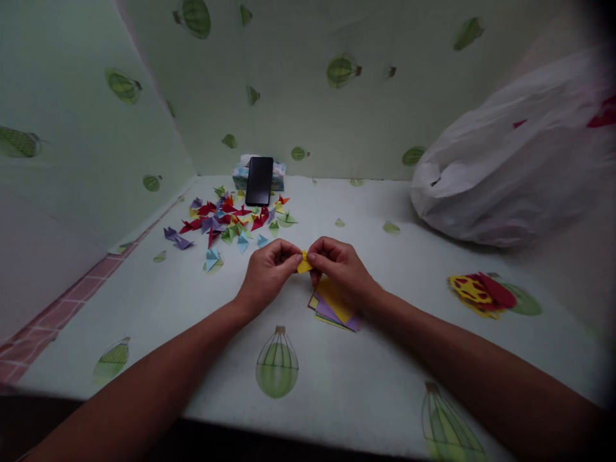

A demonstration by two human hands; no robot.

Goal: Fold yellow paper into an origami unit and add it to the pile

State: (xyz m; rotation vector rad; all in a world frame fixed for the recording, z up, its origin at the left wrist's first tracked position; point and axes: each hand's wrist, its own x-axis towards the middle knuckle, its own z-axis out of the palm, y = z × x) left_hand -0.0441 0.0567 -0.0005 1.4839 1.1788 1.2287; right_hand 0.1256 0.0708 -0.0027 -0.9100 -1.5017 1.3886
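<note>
A small piece of folded yellow paper is pinched between both hands above the middle of the table. My left hand grips its left side with thumb and forefinger. From the right, my right hand pinches the other side, its thumb on top. Just below my right hand lies a stack of square paper sheets, orange, purple and other colours, partly hidden by that hand. Beyond my left hand spreads a pile of small folded paper cranes in red, purple, green, blue and orange.
A black phone leans against a tissue box near the back wall. At the right back rests a large white plastic bag. Red and yellow cut-out pieces lie at the right. The left wall meets the table along a pink tiled strip.
</note>
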